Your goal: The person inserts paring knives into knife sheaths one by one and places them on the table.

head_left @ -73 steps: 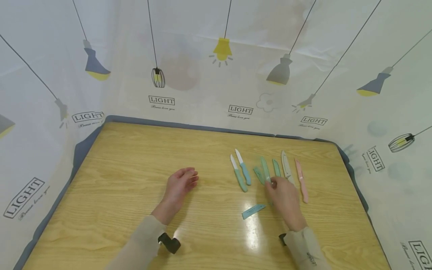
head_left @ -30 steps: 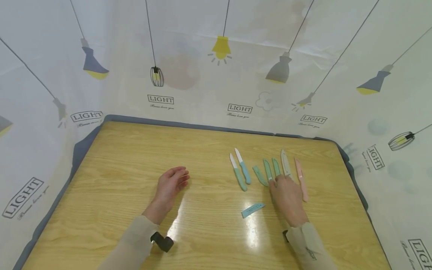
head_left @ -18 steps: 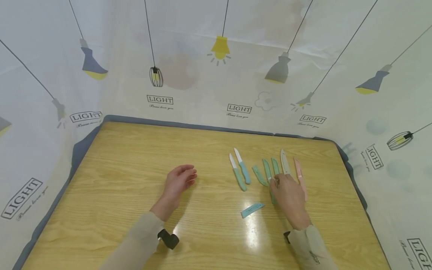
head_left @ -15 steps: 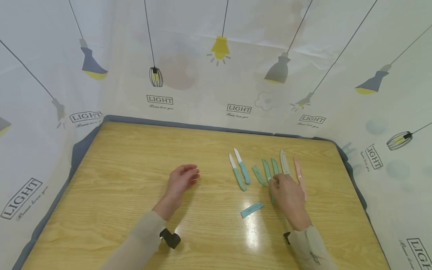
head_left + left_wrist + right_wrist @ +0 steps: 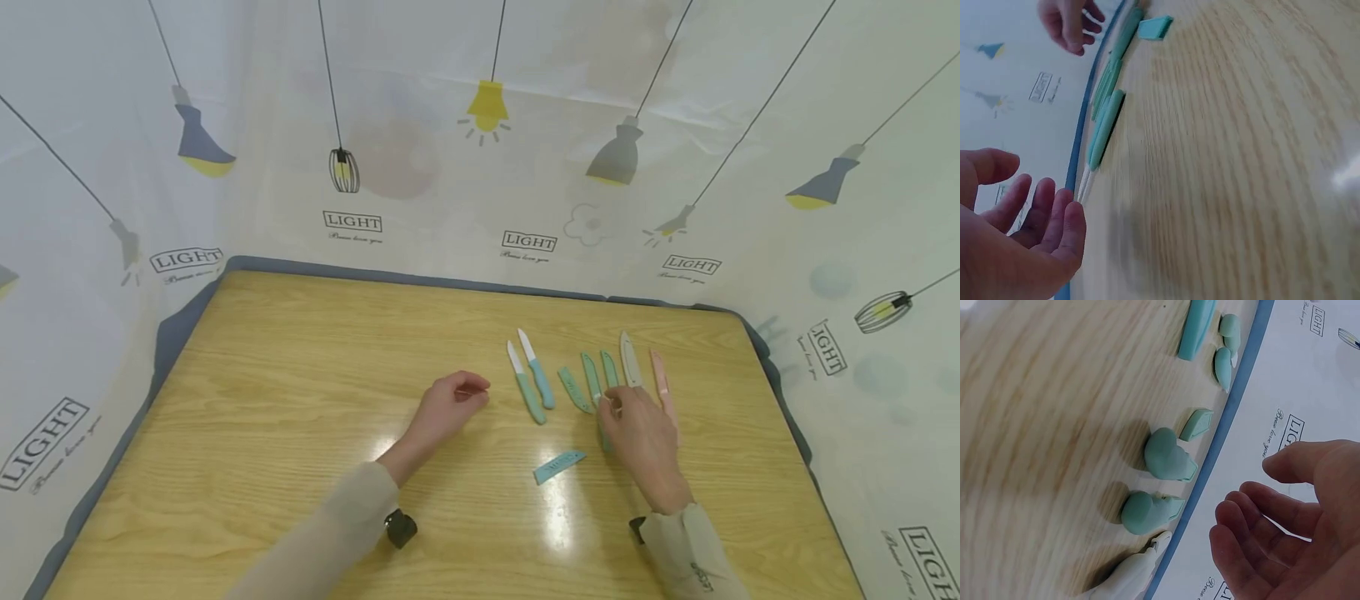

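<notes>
My left hand [image 5: 450,408] hovers over the table, fingers loosely bent and holding nothing. Just right of it lie two bare knives with white blades, a green-handled knife [image 5: 532,398] and a blue-handled knife [image 5: 543,385]. My right hand [image 5: 641,433] is above the row of sheathed knives; the right wrist view shows its relaxed fingers apart from the handles. Below it are two green sheathed knives [image 5: 1163,453], their handles partly hidden in the head view. A loose green sheath [image 5: 574,390] lies left of them. A loose blue sheath [image 5: 558,467] is nearer the front.
Right of the green pair lie a white knife [image 5: 629,358] and a pink knife [image 5: 661,375], each partly covered by the right hand. The wooden table [image 5: 300,358] is bordered at the back and sides by a pale curtain [image 5: 420,208] printed with lamps.
My right hand has laid a green sheathed knife beside the other one and let it go. The left hand has since moved right, toward the two bare knives.
</notes>
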Demonstrator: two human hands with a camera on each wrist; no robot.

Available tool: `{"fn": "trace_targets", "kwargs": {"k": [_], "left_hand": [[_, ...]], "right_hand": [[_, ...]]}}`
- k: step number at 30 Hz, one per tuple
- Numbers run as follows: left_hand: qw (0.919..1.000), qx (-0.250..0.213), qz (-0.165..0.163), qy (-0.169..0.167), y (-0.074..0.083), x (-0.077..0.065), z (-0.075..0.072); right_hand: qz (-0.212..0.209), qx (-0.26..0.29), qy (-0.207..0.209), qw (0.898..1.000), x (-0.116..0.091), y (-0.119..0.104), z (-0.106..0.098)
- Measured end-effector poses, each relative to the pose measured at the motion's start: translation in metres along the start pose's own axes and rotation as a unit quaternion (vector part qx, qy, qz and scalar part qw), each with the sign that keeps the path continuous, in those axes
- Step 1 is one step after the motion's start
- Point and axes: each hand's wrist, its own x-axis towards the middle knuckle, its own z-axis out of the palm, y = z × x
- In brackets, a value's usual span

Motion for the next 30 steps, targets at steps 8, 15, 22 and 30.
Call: {"fn": "trace_targets", "kwargs": {"k": [8, 15, 22, 30], "left_hand": [[0.9922, 0.083, 0.038, -0.084, 0.011, 0.004, 0.022], [0.9592, 0.222, 0.097, -0.146, 0.022, 0.002, 0.046], [0.9078, 0.35, 0.158, -0.169, 0.028, -0.008, 0.071], [0.8629, 0.432, 0.178, -0.193, 0.026, -0.011, 0.096]], "right_hand": [[0.013, 0.0, -0.009, 1.0, 0.001, 0.0, -0.002], [0.017, -0.001, -0.009, 1.0, 0.0, 0.001, -0.002], [0.014, -0.001, -0.007, 1.0, 0.001, 0.001, -0.002], [0.041, -0.007, -0.03, 0.999, -0.001, 0.002, -0.005]]}}
